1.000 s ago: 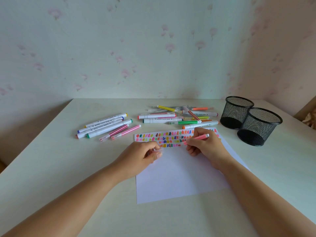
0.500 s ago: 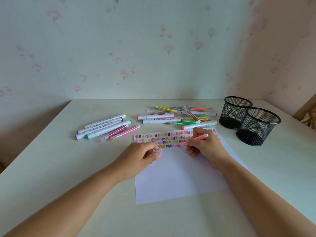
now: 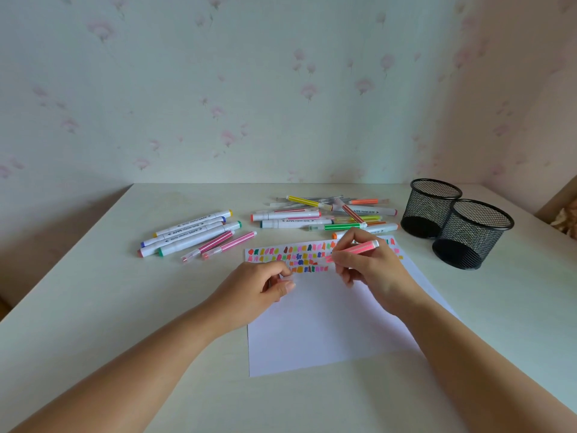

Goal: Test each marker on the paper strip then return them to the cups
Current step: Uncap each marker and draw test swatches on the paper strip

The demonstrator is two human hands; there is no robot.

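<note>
A white paper sheet (image 3: pixel 324 326) lies in front of me, its far strip (image 3: pixel 281 256) covered with rows of coloured test marks. My right hand (image 3: pixel 371 270) grips a pink marker (image 3: pixel 359 247), tip down on the strip near the middle. My left hand (image 3: pixel 259 289) rests on the paper's left part, fingers curled around a small clear cap. Two black mesh cups (image 3: pixel 432 207) (image 3: pixel 474 234) stand at the right; what they hold I cannot tell.
One group of markers (image 3: pixel 190 232) lies at the left, two pink ones (image 3: pixel 218 245) beside it. A mixed pile of markers (image 3: pixel 324 214) lies behind the strip. Walls close off the table at the back and right.
The right hand has lifted slightly and shifted the pink marker a little along the strip. The left hand has stayed in place.
</note>
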